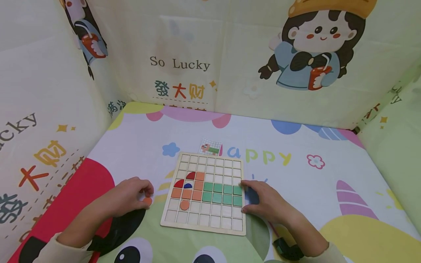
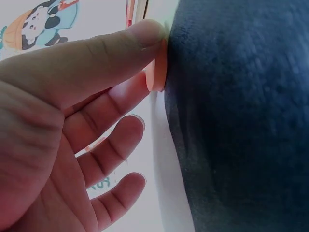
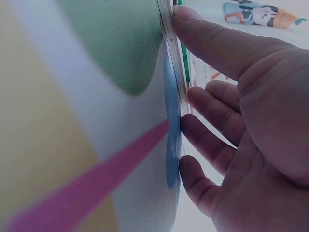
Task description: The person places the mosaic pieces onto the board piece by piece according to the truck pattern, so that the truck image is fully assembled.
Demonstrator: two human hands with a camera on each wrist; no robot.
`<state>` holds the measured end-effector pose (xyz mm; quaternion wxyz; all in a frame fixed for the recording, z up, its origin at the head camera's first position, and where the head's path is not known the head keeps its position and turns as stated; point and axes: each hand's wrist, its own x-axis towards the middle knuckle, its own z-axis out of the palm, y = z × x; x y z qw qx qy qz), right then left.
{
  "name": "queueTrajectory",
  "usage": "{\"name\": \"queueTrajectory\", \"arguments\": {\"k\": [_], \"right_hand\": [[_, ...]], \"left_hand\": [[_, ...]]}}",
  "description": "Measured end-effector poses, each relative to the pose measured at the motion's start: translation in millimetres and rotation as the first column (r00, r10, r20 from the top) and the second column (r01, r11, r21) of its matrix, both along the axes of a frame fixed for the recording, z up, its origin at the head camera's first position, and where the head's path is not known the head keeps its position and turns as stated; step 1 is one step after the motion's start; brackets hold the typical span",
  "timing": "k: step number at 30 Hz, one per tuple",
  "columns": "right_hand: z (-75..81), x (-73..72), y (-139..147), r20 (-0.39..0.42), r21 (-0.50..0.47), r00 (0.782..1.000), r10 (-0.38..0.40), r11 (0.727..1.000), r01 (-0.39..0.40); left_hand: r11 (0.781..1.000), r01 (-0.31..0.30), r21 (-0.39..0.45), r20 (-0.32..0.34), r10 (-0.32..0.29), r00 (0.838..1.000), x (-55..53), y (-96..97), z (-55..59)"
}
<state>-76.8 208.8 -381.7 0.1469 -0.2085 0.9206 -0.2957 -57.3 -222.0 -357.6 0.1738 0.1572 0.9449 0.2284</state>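
Note:
Between thumb and forefinger my left hand pinches an orange disc, held left of the wooden grid board. In the left wrist view the disc stands on edge under the thumb tip. My right hand touches the board's right edge with its fingertips and thumb, fingers spread. Green squares fill two rows on the board's right. Orange squares, dark red quarter-circles and a blue half-circle lie to the left. Another orange disc sits in a lower cell.
A small pattern card lies just behind the board, partly overlapped by it. A black object with a cable is near my right forearm. Printed cloth walls enclose the patterned table cover.

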Motion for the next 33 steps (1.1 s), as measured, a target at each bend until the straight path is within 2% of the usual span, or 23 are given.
{"name": "queueTrajectory", "arguments": {"k": [10,19,26,33], "right_hand": [[0.2,-0.1,0.4,0.002,-0.002,1.0,0.0,1.0,0.0],[1.6,-0.2,0.8,0.002,0.0,1.0,-0.001,1.0,0.001],[2.7,-0.1,-0.3,0.019,0.005,1.0,-0.012,1.0,0.012],[2.7,0.0,-0.1,0.011,0.002,1.0,-0.004,1.0,0.004]], "left_hand": [[1.0,-0.003,-0.001,-0.018,0.003,1.0,-3.4,2.5,-0.8],[1.0,-0.014,-0.022,-0.041,0.014,0.999,-5.3,13.7,0.4],[0.999,0.039,0.018,-0.091,-0.037,0.995,-7.5,30.3,1.4],[0.992,0.113,0.05,-0.161,-0.104,0.982,-8.8,45.5,2.1]]}}
